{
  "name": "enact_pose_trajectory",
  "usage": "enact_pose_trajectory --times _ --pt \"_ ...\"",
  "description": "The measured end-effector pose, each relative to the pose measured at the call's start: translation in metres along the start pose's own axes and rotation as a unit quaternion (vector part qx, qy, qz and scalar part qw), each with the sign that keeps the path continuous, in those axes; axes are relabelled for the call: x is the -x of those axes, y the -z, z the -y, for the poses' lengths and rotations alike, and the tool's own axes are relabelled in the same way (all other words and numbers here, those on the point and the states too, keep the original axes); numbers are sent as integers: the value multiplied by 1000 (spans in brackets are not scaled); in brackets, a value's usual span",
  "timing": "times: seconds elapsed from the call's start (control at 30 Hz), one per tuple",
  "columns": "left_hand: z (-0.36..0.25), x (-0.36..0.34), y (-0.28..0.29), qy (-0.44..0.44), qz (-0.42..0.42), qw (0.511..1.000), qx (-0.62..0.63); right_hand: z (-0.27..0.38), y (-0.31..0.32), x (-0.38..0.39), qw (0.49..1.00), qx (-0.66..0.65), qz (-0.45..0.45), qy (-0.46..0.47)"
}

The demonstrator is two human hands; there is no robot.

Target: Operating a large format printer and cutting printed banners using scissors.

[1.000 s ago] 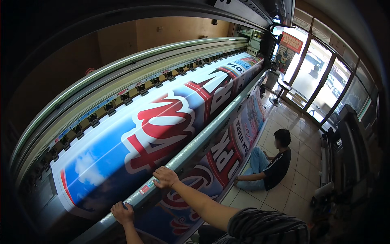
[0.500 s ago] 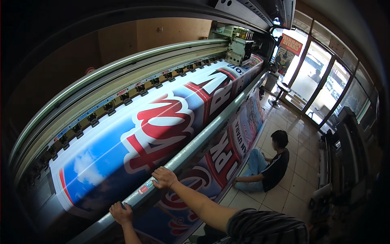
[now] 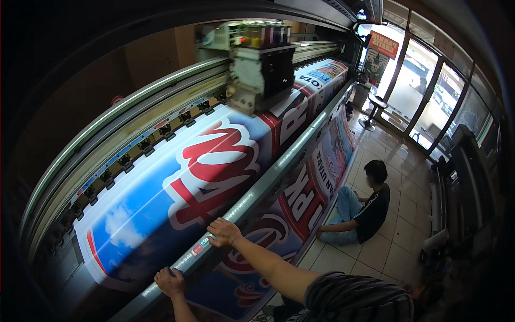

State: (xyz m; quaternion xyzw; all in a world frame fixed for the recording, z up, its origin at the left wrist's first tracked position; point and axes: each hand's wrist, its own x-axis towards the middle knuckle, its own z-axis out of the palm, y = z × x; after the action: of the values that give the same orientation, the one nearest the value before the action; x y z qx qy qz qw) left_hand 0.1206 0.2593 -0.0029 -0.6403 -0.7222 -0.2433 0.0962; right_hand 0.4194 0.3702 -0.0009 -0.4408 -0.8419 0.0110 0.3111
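Observation:
My left hand (image 3: 169,281) is curled over the grey metal bar (image 3: 252,201) along the front of a large-format printer. A little farther up the same bar, my right hand (image 3: 224,232) grips it beside a small sticker. Both sets of fingers bend over the top edge. Behind the bar, a wide printed banner (image 3: 129,231) in blue, red and white slopes down from the printer's bed. It shows again below the bar, hanging toward the floor. The print carriage (image 3: 260,75), blurred at its edges, sits over the banner's upper part.
A long guide rail (image 3: 123,99) runs behind the banner, with a row of small black clamps below it. On the tiled floor (image 3: 394,214) to the right, a person (image 3: 373,206) sits beside the hanging banner. A stool (image 3: 374,110) stands near glass doors (image 3: 416,91).
The print carriage has travelled left along its rail, from the far end to above the banner's middle. The view has shifted slightly. My hands keep their places on the bar.

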Motion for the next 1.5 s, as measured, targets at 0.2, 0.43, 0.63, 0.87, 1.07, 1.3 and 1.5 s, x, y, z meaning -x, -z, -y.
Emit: enact_pose_trajectory --times 0.2,0.43,0.63,0.87,1.07,1.3,1.5 --pt "1 1 -1 3 6 1000 -2 1 1 -1 1000 -7 5 -3" --pt "1 0 -2 1 8 1000 -14 3 5 -1 999 4 26 -21" --pt "0 -2 1 -2 8 1000 -10 1 5 -2 1000 11 -7 -2" --pt "-1 -3 -2 -5 -26 1000 6 -2 0 -3 1000 9 19 -11" --pt "-2 -5 0 -6 -26 1000 -5 -2 1 -6 1000 13 -12 4" --pt "0 -5 -2 -3 -16 1000 -11 -2 1 -5 999 -4 -35 8" --pt "2 -5 -6 -2 -28 1000 0 -4 -1 -4 1000 15 0 5"
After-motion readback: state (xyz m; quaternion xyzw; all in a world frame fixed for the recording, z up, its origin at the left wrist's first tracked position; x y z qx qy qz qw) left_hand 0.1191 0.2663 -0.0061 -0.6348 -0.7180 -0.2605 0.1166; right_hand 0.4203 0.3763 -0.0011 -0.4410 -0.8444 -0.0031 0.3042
